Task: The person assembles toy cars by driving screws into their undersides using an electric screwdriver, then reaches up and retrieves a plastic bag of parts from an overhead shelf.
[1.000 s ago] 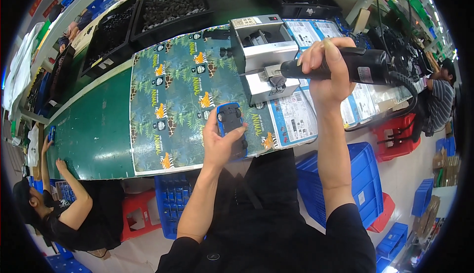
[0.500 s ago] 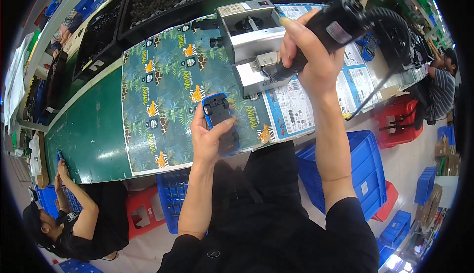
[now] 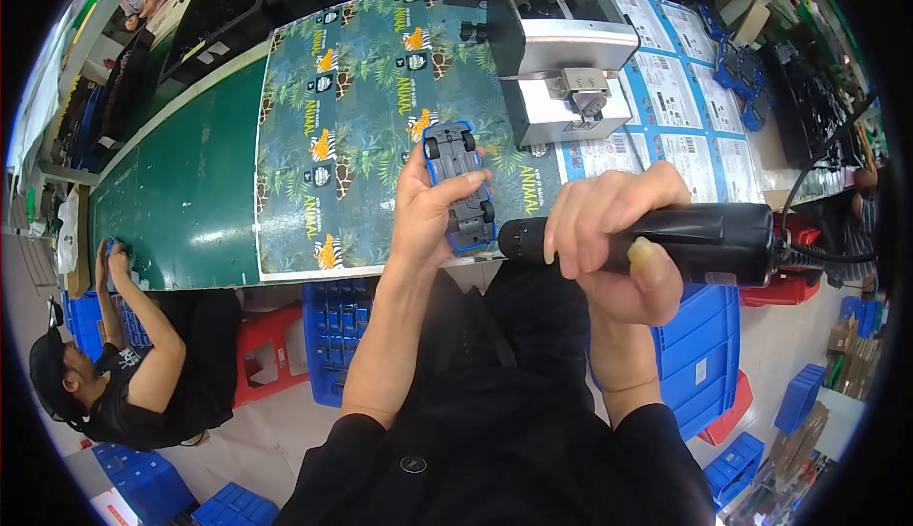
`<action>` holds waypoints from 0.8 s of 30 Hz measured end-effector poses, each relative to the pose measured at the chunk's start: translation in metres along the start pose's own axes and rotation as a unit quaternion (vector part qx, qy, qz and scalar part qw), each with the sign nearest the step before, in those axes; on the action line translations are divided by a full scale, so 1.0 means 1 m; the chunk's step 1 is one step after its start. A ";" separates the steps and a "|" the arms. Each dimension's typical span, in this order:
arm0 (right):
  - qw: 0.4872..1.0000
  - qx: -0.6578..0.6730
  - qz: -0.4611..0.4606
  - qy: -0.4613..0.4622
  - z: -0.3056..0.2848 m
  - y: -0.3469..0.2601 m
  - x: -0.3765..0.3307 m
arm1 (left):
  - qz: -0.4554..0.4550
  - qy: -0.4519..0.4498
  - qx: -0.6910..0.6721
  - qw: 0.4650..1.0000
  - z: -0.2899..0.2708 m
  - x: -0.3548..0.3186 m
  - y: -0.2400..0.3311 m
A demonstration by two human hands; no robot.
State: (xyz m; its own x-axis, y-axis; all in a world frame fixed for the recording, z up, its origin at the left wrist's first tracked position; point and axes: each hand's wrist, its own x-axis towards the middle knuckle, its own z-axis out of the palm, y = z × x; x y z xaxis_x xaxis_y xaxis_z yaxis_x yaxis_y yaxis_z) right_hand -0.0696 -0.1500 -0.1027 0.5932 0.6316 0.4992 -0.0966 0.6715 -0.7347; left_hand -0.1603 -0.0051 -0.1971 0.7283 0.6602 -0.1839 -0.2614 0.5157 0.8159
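Observation:
My left hand [image 3: 423, 207] holds a blue toy car [image 3: 469, 214] with its dark underside and wheels facing up, the thumb lying across the chassis. A black corded electric screwdriver [image 3: 718, 233] is gripped in my right hand [image 3: 609, 236]. It lies nearly level, its nose pointing left at the lower end of the car; whether a bit touches the car cannot be made out. Beyond both hands stands a metal screw feeder [image 3: 571, 46] with a small bracket at its front.
Printed sheets [image 3: 366, 146] cover part of the green table [image 3: 190, 203]. More blue toy cars [image 3: 737, 74] lie at the right, beside a black tray [image 3: 808, 98]. Blue crates [image 3: 699, 350] stand below the edge. At far left, a co-worker [image 3: 143, 355] handles a small blue item.
My right hand has brought the screwdriver down from the screw feeder toward the car, turning it level. The view has shifted, and the car's underside now faces me more squarely.

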 end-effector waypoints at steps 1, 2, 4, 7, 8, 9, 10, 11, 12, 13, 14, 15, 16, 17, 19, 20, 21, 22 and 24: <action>1.000 -0.005 0.014 -0.009 0.000 0.001 0.000 | 0.001 -0.003 0.000 1.000 0.001 0.000 0.000; 1.000 -0.005 0.014 -0.002 0.001 0.002 -0.001 | 0.002 -0.006 0.001 1.000 0.001 0.001 -0.001; 0.998 0.028 0.054 0.001 0.003 0.001 -0.003 | 0.004 -0.002 0.003 1.000 -0.002 0.001 0.000; 0.993 0.053 0.107 0.015 0.009 0.003 -0.004 | -0.004 -0.001 0.000 1.000 -0.003 0.002 0.001; 0.991 0.048 0.120 0.024 0.012 0.005 -0.004 | -0.011 -0.001 -0.004 1.000 -0.003 0.002 0.003; 0.991 0.050 0.121 0.021 0.012 0.010 -0.002 | -0.008 0.001 -0.004 1.000 -0.002 0.002 0.005; 0.997 0.030 0.074 -0.004 0.012 0.017 -0.001 | -0.024 0.007 -0.017 1.000 0.000 0.002 0.007; 0.999 0.012 0.027 -0.031 0.012 0.021 0.002 | -0.038 0.013 -0.028 0.999 0.002 0.001 0.008; 0.999 0.017 0.029 -0.017 0.016 0.023 0.001 | -0.033 0.010 -0.029 0.999 0.000 0.001 0.008; 0.999 0.026 0.025 -0.026 0.015 0.025 0.002 | -0.021 0.014 -0.025 0.999 -0.001 0.002 0.006; 0.998 0.011 0.013 -0.060 0.011 0.027 0.003 | -0.022 0.007 -0.012 1.000 -0.002 0.001 0.002; 0.996 -0.007 0.000 -0.091 0.007 0.028 0.004 | -0.025 -0.003 0.000 1.000 -0.002 0.001 -0.001; 0.994 0.000 -0.016 -0.111 0.006 0.030 0.006 | -0.015 -0.002 0.003 1.000 -0.002 0.002 -0.001; 0.989 0.036 -0.004 -0.141 0.004 0.029 0.009 | -0.026 -0.004 -0.002 1.000 -0.001 0.002 0.000; 0.989 0.039 -0.006 -0.142 0.006 0.032 0.009 | -0.033 -0.003 -0.005 0.999 -0.002 0.001 0.001; 0.988 0.042 -0.008 -0.146 0.007 0.033 0.010 | -0.037 -0.001 -0.008 0.999 -0.003 0.000 0.001; 0.989 0.042 -0.011 -0.143 0.007 0.033 0.010 | -0.043 0.000 -0.011 0.999 -0.002 0.000 0.002; 0.989 0.042 -0.013 -0.139 0.007 0.033 0.010 | -0.040 -0.003 -0.011 0.999 -0.001 0.000 0.002; 0.990 0.041 -0.018 -0.136 0.007 0.033 0.009 | -0.037 -0.004 -0.012 0.999 -0.001 0.001 0.002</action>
State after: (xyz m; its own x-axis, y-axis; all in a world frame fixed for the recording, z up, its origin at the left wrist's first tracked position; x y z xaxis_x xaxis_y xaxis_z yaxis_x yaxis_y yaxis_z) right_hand -0.0730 -0.1195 -0.1187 0.3616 0.6803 0.6375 -0.1497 0.7173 -0.6805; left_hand -0.1601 -0.0032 -0.1964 0.7519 0.6144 -0.2391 -0.2209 0.5764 0.7867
